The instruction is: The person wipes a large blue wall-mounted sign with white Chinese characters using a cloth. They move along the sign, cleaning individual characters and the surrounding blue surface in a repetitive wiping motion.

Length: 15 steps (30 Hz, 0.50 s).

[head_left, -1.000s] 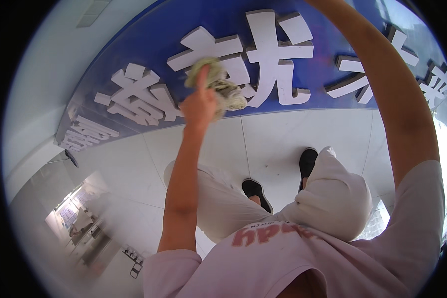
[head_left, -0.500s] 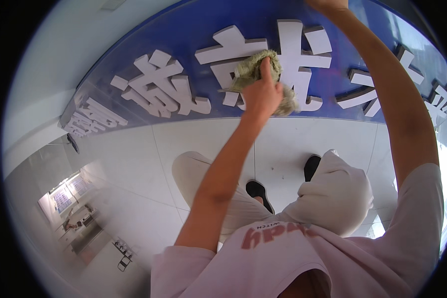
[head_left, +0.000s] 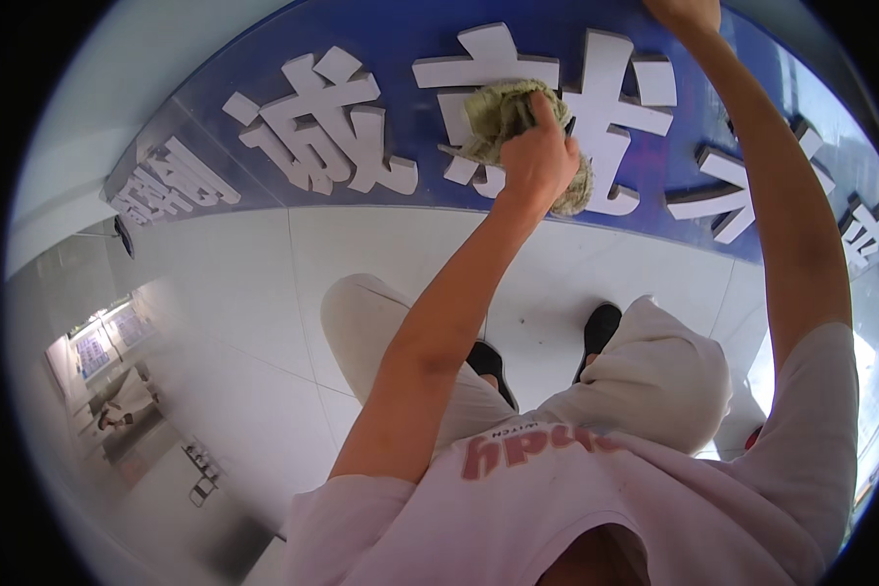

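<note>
My left hand (head_left: 540, 161) is closed around a rumpled greenish cloth (head_left: 498, 112). The cloth lies against thick white raised characters (head_left: 606, 107) on a blue panel (head_left: 400, 127), covering part of one of them. My right hand (head_left: 691, 14) reaches to the panel's far side at the top edge of the picture. Its fingers are cut off there, so whether it grips anything cannot be seen.
More raised white characters (head_left: 317, 127) run left and right along the curved-looking panel. Pale floor tiles (head_left: 254, 283) lie below, with my black shoes (head_left: 601, 327) near the panel. Far left, another person (head_left: 127, 400) is near lit wall posters (head_left: 98, 347).
The view has shifted, so the panel sits further right and higher. My left hand has stayed over roughly the same character, and the cloth is bunched differently under it.
</note>
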Motion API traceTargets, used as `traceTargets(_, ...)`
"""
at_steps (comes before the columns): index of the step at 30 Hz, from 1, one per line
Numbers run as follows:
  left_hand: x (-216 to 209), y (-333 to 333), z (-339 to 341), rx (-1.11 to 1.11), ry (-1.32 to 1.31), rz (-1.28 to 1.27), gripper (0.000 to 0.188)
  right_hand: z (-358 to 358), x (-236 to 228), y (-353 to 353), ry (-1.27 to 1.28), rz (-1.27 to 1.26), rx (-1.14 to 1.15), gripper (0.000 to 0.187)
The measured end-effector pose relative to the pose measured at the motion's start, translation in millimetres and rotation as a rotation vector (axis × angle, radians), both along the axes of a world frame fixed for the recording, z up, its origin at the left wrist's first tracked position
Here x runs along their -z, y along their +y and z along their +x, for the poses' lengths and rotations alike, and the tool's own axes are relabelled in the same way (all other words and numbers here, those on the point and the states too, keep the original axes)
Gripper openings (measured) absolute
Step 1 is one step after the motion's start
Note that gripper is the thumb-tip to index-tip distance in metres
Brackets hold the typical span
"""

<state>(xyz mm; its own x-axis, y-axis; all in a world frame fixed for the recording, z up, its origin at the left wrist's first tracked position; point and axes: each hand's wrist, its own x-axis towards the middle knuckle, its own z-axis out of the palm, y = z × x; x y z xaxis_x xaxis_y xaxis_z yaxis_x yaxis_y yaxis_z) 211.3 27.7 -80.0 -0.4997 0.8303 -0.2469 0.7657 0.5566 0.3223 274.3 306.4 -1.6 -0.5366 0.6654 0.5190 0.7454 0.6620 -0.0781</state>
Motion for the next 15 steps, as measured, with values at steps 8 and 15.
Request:
traceTargets(8,2.7,-31.9,-101.9,0.402,0.284,-0.08,0.069,3.4,7.9,9.4,-0.024,-0.065,0.014,0.053)
traceTargets(15,12.4,-94.4,-161.3,-0.148,0.273,0.289,0.054,20.9,34.5,22.8,-0.179,0.459,-0.141,0.023)
